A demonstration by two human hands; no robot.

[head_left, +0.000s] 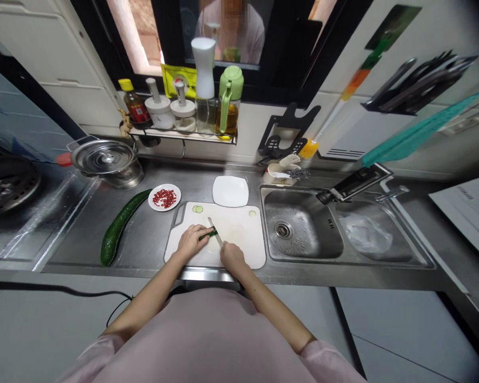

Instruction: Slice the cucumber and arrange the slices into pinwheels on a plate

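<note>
On the white cutting board [245,242], my left hand [192,240] presses down on a small dark green piece of cucumber [208,234], fingers together over it. My right hand [233,258] is wrapped round the handle of a knife [215,231], whose blade points up and left, right beside the piece. Pale round slices [198,209] lie at the board's upper left, and one more slice [252,213] rests at its upper right. A long whole cucumber [120,229] lies on the counter left of the board.
A plate of chopped red bits [164,198] and a white square plate [230,191] sit behind the board. The sink [303,226] is on the right, a lidded steel pot [125,173] at the back left. Bottles stand on a wall rack [183,134].
</note>
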